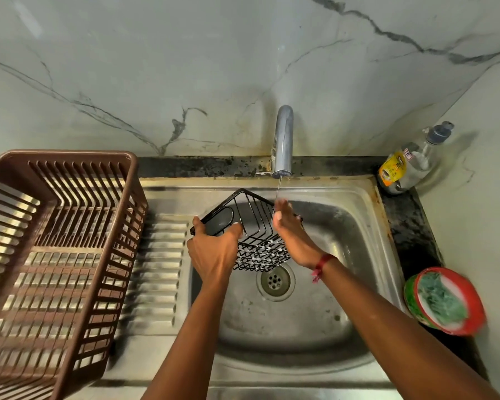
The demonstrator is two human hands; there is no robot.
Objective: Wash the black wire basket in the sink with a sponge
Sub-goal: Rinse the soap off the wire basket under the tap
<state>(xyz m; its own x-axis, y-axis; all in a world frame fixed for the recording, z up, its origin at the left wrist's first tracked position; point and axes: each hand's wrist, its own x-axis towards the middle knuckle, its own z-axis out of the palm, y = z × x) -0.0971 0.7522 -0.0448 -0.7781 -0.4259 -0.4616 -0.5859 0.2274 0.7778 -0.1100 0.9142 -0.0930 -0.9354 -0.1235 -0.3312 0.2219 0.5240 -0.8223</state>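
Now, your left fingers curl round the outer edge of the black wire basket and your thumb lies over its near rim. Your left hand grips it, below and left of the tap. Your right fingers are straight and close together, holding nothing. Their tips sit right under the tap's spout, where a thin stream of water meets them. Your right hand stands edge-on by the basket's right side — whether it touches the wires, I cannot tell. A red thread circles that wrist.

The basket hangs tilted over the sink just below the tap, with white suds on its lower wires. The drain lies straight below the tap, past the basket. Far left of the tap stands a brown plastic rack. Right of the tap is a clear soap bottle — and lower on that side a red tub holding a green sponge.
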